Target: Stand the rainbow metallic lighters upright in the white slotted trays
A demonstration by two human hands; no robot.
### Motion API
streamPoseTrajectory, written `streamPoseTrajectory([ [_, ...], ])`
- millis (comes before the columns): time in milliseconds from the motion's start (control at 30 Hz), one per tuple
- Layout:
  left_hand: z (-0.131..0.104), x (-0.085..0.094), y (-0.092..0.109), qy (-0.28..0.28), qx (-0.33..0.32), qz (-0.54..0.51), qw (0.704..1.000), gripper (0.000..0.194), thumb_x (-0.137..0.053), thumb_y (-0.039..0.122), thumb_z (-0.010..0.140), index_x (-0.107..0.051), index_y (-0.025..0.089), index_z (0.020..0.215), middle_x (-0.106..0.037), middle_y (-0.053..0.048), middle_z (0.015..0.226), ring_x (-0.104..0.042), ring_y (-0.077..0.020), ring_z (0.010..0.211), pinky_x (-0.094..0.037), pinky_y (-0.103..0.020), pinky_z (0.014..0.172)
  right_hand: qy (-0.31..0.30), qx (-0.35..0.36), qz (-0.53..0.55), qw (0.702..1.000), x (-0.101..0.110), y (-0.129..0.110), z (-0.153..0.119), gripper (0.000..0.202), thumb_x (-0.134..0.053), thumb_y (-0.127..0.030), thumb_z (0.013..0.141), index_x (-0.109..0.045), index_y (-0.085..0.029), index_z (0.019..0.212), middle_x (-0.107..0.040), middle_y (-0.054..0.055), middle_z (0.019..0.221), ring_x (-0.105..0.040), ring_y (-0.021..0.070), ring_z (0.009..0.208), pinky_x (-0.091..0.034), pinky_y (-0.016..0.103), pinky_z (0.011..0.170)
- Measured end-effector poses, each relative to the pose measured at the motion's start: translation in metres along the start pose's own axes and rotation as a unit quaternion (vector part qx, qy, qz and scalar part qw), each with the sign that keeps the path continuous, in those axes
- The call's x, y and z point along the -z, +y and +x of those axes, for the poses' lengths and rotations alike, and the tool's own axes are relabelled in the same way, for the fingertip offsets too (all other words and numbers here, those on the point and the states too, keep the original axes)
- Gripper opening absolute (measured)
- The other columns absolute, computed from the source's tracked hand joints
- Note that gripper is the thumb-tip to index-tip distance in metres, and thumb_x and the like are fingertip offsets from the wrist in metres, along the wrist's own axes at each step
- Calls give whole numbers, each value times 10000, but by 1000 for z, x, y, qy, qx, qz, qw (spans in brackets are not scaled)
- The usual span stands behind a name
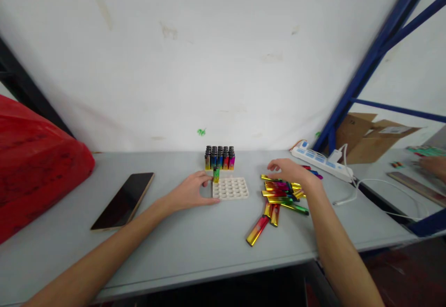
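Observation:
My left hand [190, 191] grips the left side of a white plastic tray [240, 196] with rows of holes, its thumb at the near corner and fingers at the far one. One green-and-yellow lighter [216, 176] stands upright in the tray's far left corner, beside my fingertips. My right hand [287, 170] is over the far end of a loose pile of shiny lighters [278, 193], fingers bent and apart, close to a yellow lighter [266, 177]. Whether it touches that lighter I cannot tell. Behind the tray, a block of upright lighters [219, 158] with black tops stands in rows.
A dark phone-like slab [123, 200] lies at left, near a red plastic bag [38, 163]. At right are a white power strip [322, 162] with cables, a blue metal frame [365, 75] and a cardboard box [358, 137]. Another person's hand [434, 166] shows at far right.

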State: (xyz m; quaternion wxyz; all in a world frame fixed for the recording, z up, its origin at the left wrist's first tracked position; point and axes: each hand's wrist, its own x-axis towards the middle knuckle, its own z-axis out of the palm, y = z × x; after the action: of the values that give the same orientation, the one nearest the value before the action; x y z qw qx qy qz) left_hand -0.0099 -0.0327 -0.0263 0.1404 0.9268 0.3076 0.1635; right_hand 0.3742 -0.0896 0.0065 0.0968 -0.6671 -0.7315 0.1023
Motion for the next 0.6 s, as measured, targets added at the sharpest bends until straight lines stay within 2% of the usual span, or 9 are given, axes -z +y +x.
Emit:
streamPoseTrajectory([
  [100, -1, 1, -3, -10, -1, -3, 1000, 715, -746, 742, 699, -674, 175, 1128, -598, -37, 890, -583, -233, 836, -461, -328, 784, -56, -34, 16, 998, 0, 0, 1, 202, -758, -197, 805, -767, -166, 1004, -782, 86, 986, -726, 234, 913, -527, 280, 811],
  [167, -2, 5, -4, -11, 11, -17, 1000, 710, -732, 750, 705, -651, 178, 1118, -585, -19, 861, -571, -217, 789, -448, -313, 744, -50, -29, 5, 998, -4, -6, 5, 149, -737, -156, 810, -760, -160, 957, -777, 85, 940, -720, 225, 869, -523, 282, 796],
  [267, -3, 14, -2, 31, 52, -53, 997, 522, -575, 706, 855, -600, 190, 936, -556, 9, 765, -524, -175, 687, -389, -273, 642, 54, 24, -17, 998, -10, -16, 11, 153, -710, -149, 846, -725, -148, 997, -737, 102, 981, -685, 225, 907, -512, 311, 838],
  [367, -3, 20, -2, 122, 88, -57, 987, 510, -399, 634, 950, -420, 214, 661, -412, 41, 595, -396, -136, 576, -287, -268, 580, 169, 75, 17, 983, -17, -25, 18, 167, -682, -123, 856, -704, -160, 1018, -681, 97, 1013, -653, 212, 936, -503, 332, 889],
  [433, -3, 19, -3, 167, 100, -48, 980, 538, -334, 595, 969, -317, 220, 583, -279, 49, 543, -299, -120, 540, -235, -283, 572, 215, 85, 75, 970, -22, -31, 22, 160, -677, -130, 849, -710, -175, 999, -662, 84, 1001, -647, 198, 895, -507, 336, 881],
  [500, -2, 16, -5, 188, 105, -45, 976, 552, -315, 575, 966, -275, 221, 545, -202, 47, 538, -241, -114, 532, -206, -297, 569, 239, 81, 178, 951, -26, -39, 25, 177, -689, -186, 847, -709, -186, 1023, -667, 66, 981, -641, 182, 830, -515, 332, 832],
  [600, 0, 10, -6, 186, 106, -52, 975, 562, -329, 574, 955, -287, 217, 523, -191, 42, 553, -222, -111, 541, -195, -298, 568, 216, 66, 393, 891, -33, -55, 27, 321, -767, -309, 798, -693, -192, 1088, -690, 30, 912, -628, 164, 771, -507, 315, 769],
])
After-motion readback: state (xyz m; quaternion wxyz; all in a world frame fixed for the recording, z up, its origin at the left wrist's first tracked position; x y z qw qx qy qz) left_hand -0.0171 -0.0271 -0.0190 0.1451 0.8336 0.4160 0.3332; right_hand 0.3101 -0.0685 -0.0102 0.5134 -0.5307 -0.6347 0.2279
